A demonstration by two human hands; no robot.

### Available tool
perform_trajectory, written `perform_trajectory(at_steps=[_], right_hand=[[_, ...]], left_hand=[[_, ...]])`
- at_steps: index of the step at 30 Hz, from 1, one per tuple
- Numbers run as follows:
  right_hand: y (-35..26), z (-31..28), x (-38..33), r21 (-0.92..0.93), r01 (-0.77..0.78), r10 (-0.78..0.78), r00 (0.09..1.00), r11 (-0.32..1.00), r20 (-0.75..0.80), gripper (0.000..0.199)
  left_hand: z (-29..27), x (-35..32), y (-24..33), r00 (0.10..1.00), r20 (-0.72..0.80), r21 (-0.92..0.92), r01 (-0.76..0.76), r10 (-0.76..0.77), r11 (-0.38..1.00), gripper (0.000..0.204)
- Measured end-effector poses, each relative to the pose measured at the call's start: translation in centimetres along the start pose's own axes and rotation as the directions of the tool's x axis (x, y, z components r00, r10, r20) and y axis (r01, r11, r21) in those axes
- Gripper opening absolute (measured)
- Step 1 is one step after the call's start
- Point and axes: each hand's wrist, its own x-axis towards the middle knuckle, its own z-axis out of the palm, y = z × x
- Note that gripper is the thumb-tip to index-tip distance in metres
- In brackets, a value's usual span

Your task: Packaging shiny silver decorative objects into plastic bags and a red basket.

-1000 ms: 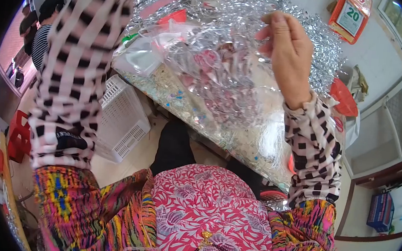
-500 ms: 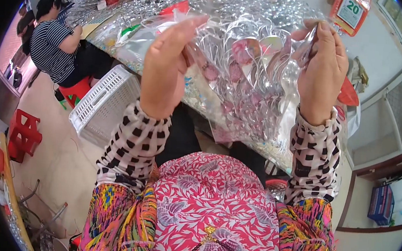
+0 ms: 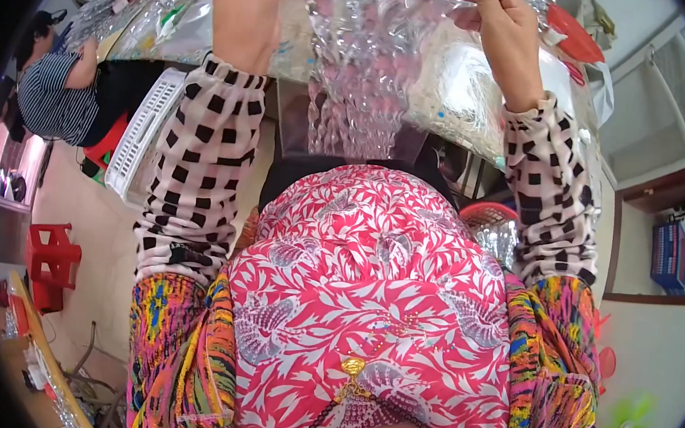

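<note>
dangling between left hand point(image 3: 247, 22) and right hand point(image 3: 505, 37), a clear bag point(image 3: 364, 61) of shiny strips point(image 3: 352, 109) drops past the tabletop point(image 3: 448, 119), the right's fingers point(image 3: 468, 18) pinching its side, the left's hold impossible to tell.

Bright indoor light glints sharply off the clear plastic bag point(image 3: 362, 77), while fisheye distortion curves the dark-cornered view.
</note>
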Motion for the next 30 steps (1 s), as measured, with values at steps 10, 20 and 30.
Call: perform_trajectory(at_steps=[10,20,30], right_hand=[[4.0,-0.2,-1.6,0.114,-0.177,0.180,0.984,0.978,-0.012,0.030],[9.0,-0.1,-0.7,0.217,-0.345,0.376,0.918,0.913,-0.123,0.033],[9.3,0.0,-1.0,0.226,-0.343,0.386,0.903,0.912,-0.188,0.033]], left_hand=[[-2.4,-1.0,-4.7,0.981,0.061,0.025,0.182,-0.183,0.983,0.018],[-4.3,2.2,-13.7,0.912,0.091,0.037,0.397,-0.399,0.917,0.015],[-5.5,5.1,-16.9,0.598,0.592,-0.361,0.797,-0.541,0.485,0.046]])
